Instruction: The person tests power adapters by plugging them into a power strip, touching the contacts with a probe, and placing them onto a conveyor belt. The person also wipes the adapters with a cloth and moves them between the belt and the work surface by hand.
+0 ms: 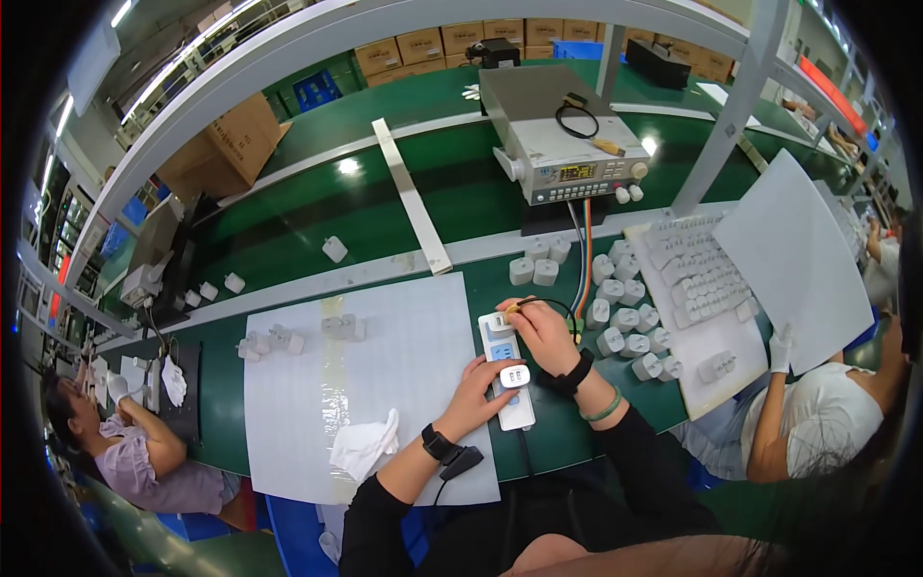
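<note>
A white power strip [519, 415] with blue socket faces lies lengthwise in front of me on the green bench. My left hand [468, 396] has its thumb and fingers around a white charger [514, 376] with ports on its top, seated on the strip's near half. Farther up the strip, my right hand [546, 337] pinches the yellowish plug [512, 309] of a black cable. That plug is at a second white charger [498, 323] on the strip's far end; whether it is inserted, I cannot tell.
Loose white chargers [625, 319] stand in several rows at right, near a charger-filled tray [697, 269]. A bench meter [567, 135] sits beyond. A white foam sheet [288, 413] at left bears chargers and a cloth [365, 444]. Co-workers sit on both sides.
</note>
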`<state>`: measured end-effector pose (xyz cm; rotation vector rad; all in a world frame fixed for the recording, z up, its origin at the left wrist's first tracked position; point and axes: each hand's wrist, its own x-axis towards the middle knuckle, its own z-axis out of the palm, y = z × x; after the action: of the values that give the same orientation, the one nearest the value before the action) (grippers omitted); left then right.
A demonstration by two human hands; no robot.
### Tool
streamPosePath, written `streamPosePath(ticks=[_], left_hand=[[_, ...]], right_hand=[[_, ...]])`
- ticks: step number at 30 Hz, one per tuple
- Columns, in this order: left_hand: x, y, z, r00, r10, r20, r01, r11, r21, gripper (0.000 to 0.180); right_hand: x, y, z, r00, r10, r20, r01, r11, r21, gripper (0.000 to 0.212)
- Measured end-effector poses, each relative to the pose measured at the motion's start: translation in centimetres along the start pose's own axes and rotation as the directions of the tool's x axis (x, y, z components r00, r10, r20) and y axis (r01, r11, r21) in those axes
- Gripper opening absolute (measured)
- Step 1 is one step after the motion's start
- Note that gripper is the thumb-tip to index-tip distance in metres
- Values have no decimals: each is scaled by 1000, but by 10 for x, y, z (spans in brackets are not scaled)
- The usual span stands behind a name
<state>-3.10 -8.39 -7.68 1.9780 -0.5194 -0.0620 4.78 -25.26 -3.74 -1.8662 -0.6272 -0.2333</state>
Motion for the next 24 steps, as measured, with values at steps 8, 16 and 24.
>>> streamPosePath(ticks=[8,16,24], left_hand=[[47,29,-39,886,43,-462,-194,939,-286,47],[220,71,-27,916,123,382,-355,691,630,35],[267,50,25,813,-54,579,-470,524,710,34]], right_hand=[[-6,14,12,998,37,-57,-48,980,-194,18],[-17,30,21,988,-39,-152,16,989,-146,19],[-14,27,22,999,12,-41,-13,1000,-25,26]])
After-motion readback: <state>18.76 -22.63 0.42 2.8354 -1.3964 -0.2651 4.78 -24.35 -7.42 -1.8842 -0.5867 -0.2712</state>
